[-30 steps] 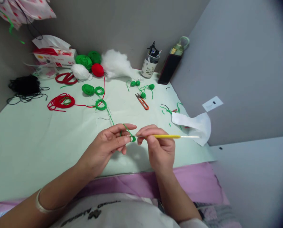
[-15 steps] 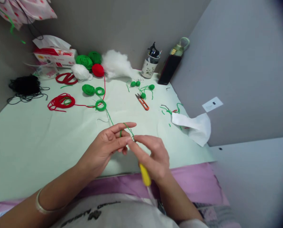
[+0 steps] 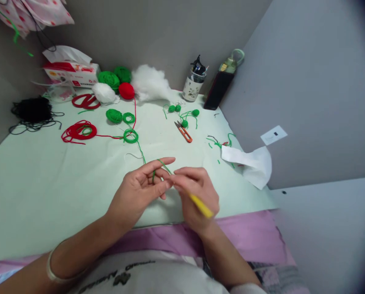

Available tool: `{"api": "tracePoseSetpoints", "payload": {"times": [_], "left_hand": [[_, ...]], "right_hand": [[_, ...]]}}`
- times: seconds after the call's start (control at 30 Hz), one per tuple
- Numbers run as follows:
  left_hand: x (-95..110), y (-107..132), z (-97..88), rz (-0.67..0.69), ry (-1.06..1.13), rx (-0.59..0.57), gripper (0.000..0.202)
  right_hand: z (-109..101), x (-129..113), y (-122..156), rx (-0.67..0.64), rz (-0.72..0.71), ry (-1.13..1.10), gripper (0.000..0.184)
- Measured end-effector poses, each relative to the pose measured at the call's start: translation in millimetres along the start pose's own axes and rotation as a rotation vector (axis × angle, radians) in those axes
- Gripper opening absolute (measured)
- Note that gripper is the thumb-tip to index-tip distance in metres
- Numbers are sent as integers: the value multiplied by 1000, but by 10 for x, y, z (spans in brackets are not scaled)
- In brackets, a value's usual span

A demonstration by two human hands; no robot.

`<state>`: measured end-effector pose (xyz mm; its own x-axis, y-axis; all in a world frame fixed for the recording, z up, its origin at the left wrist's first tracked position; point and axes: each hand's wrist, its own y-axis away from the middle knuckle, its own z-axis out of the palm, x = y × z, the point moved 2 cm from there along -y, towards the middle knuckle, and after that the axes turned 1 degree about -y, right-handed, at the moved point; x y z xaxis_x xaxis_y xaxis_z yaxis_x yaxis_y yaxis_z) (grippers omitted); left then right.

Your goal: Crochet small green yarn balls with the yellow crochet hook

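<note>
Green yarn [image 3: 142, 153] runs from a small coil [image 3: 130, 136] on the table to my left hand [image 3: 139, 188]. There it passes over the stretched index finger and around another finger, while thumb and fingertips pinch it. My right hand [image 3: 197, 196] grips a crochet hook with a yellow handle [image 3: 202, 205], the handle slanting down to the right across the palm. Both hands' fingertips meet at the yarn. The hook's tip and any stitches there are hidden by the fingers.
Orange thread snips [image 3: 184, 132] lie beyond my hands, near small green balls [image 3: 184, 123]. Behind stand a pen jar [image 3: 194, 85], a dark bottle [image 3: 220, 85], white stuffing [image 3: 151, 83] and a tissue pack [image 3: 72, 73]. Red yarn [image 3: 80, 131] and black yarn [image 3: 32, 110] lie left.
The yellow handle has swung from pointing down towards my body to slanting right, as my right hand turned. My left hand keeps nearly the same place with the yarn.
</note>
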<state>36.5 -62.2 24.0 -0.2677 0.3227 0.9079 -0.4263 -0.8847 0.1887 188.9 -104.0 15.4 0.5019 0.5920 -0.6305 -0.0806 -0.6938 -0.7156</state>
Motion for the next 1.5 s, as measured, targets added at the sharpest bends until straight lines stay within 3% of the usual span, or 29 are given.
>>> {"api": "tracePoseSetpoints", "payload": {"times": [0.07,0.13,0.23,0.33,0.4,0.5,0.6,0.77,0.83,0.93,1.0,1.07,1.13,1.23,1.33,1.4,1.5], "left_hand": [[-23,-4,14,-49,63,-30,45],[-25,-18,15,-134,143,-82,43],[5,-45,-23,-218,235,-106,36],[22,-57,-66,-220,259,-101,24],[14,-54,-69,-187,223,-111,18],[-1,-45,-52,-113,101,-99,24],[2,-39,-42,-96,26,-106,31],[32,-42,-54,-121,88,-133,19],[39,-41,-53,-105,79,-102,19],[40,-35,-34,-85,66,-61,27],[36,-34,-16,-97,120,-74,31],[31,-40,-6,-138,187,-104,32],[27,-54,-15,-181,220,-107,33],[35,-70,-51,-182,187,-72,33],[47,-62,-69,-133,124,-64,31],[49,-49,-67,-104,105,-62,30],[40,-34,-55,-89,97,-65,30]], "right_hand": [[23,-40,49,13,-161,206,35],[18,-44,46,27,-174,179,35],[-39,8,-39,86,33,-121,24],[-78,74,-114,164,271,-447,16],[-60,91,-129,126,361,-594,16],[-20,75,-116,27,350,-559,14],[-15,69,-98,8,323,-497,13],[-61,88,-89,3,416,-612,17],[-95,50,-85,7,313,-472,18],[-113,-55,-55,-61,-16,-73,21],[-92,-106,-19,-124,-219,165,33],[-76,-109,2,-131,-267,239,40],[-79,-70,-6,-79,-167,113,33],[-99,36,-44,61,130,-284,21],[-77,107,-67,72,348,-597,18],[-61,107,-71,60,368,-643,16],[-50,65,-72,76,282,-553,16]]}}
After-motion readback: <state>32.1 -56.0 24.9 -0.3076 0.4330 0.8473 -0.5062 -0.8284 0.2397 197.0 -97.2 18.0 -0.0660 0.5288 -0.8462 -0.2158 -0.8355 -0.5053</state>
